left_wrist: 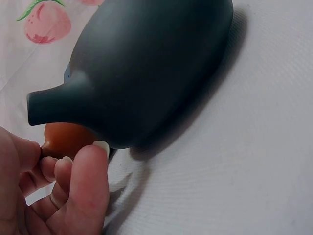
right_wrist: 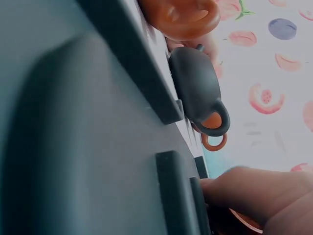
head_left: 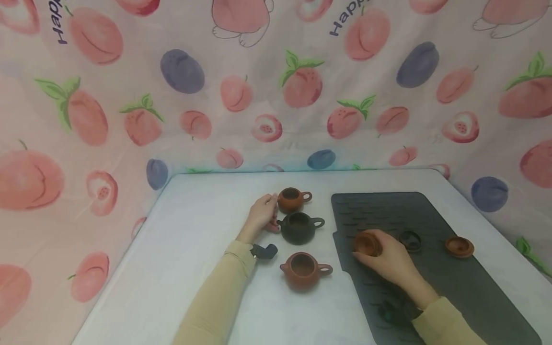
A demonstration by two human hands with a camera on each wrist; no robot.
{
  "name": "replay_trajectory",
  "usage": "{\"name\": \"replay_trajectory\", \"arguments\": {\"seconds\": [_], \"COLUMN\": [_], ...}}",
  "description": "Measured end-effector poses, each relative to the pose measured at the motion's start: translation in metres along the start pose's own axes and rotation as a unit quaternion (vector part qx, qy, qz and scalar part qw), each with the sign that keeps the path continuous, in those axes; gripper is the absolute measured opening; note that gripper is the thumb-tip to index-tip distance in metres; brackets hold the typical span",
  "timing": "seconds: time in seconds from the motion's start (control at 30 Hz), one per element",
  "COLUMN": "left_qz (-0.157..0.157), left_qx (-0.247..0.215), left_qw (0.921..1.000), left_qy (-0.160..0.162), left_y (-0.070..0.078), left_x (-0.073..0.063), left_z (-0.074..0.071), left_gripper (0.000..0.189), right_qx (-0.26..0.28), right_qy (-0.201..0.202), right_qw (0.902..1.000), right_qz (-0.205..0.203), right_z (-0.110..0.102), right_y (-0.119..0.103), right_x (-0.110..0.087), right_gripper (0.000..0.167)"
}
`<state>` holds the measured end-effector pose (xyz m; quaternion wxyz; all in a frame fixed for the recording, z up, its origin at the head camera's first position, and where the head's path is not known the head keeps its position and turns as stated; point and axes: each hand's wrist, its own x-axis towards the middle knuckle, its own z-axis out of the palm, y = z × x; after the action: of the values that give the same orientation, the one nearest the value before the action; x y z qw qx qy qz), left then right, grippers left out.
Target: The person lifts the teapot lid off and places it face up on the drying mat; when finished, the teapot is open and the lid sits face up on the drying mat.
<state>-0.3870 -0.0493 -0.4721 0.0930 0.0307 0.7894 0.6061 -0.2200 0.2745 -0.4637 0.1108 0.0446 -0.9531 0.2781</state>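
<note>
Three lidless teapots stand in a row: an orange-brown teapot (head_left: 290,203) at the back, a black teapot (head_left: 298,231) in the middle and a reddish-brown teapot (head_left: 302,278) in front. My left hand (head_left: 262,214) pinches the spout of the back teapot between thumb and finger; the black teapot's body (left_wrist: 151,63) looms close by in the left wrist view. Over the dark tray (head_left: 448,287), my right hand (head_left: 390,258) holds a small round brown lid (head_left: 365,244) by its edges. Whether that lid touches the tray cannot be told.
On the tray a black lid (head_left: 409,241) lies just right of my right hand. Farther right is an orange-brown lid (head_left: 459,247) near the tray's edge. The white table (head_left: 181,239) ends at a fruit-printed curtain (head_left: 258,96).
</note>
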Motion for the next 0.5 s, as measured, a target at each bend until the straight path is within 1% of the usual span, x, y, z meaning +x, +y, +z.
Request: {"name": "replay_trajectory", "arguments": {"seconds": [0.1,0.17,0.33,0.5], "left_qz": [-0.001,-0.002,0.0,0.0], "left_qx": [-0.003,-0.006,0.0,0.014], "left_qw": [1.0,1.0,1.0,0.9999], "left_qy": [-0.004,-0.003,0.0,0.003], "left_y": [-0.0001,-0.0004,-0.0008,-0.0008], "left_x": [-0.0005,-0.0007,-0.0006,-0.0007], "left_z": [0.0004,0.0001,-0.0006,0.0002], "left_gripper": [0.047,0.047,0.046,0.048], "right_qx": [0.008,0.012,0.02,0.017], "right_qy": [0.002,0.006,0.019,0.019], "right_qw": [0.9999,0.9998,0.9996,0.9996], "right_qz": [0.012,0.012,0.001,-0.008], "right_z": [-0.0006,-0.0007,-0.0006,-0.0006], "right_y": [-0.0004,-0.0013,-0.0023,-0.0018], "right_x": [-0.0018,-0.0025,-0.003,-0.0038], "right_gripper": [0.066,0.066,0.064,0.059]}}
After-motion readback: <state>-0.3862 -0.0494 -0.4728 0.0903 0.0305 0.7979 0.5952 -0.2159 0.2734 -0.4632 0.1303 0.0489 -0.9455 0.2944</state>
